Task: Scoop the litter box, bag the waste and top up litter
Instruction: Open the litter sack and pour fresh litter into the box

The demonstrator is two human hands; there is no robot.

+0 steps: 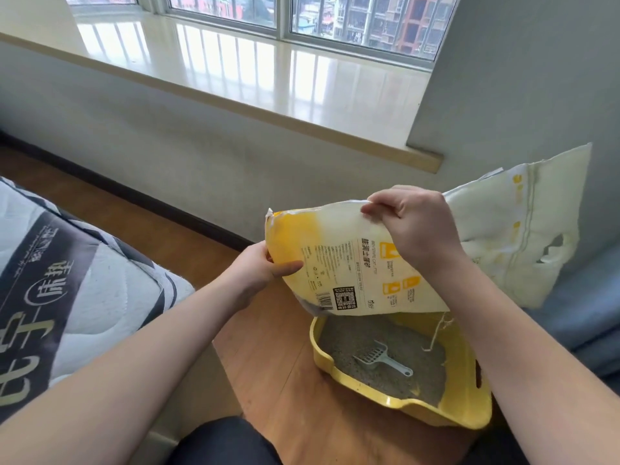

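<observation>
Nearest, at about 5 o'clock, the yellow plastic litter box (466,402) sits on the wooden floor (278,370), grey litter levelled inside. On that litter lies a pale grey slotted scoop (380,359), its long axis running from the head at 10 o'clock to the handle at 4 o'clock.

Directly above the box hangs the yellow-and-white printed litter bag (349,263). Its long axis slants from the yellow end at 10 o'clock down toward the box at 5 o'clock. The left hand (258,268) clamps the yellow end, thumb pressed along the face, the other fingers hidden behind. The right hand (414,226) pinches the upper edge between curled fingers and thumb.

This looks like the topping-up step. It would go best with the low open end kept inside the rim and the yellow end raised gradually, so the litter falls slowly.

Beyond, at 2 o'clock, a cream woven sack (523,229) leans on the wall.
</observation>
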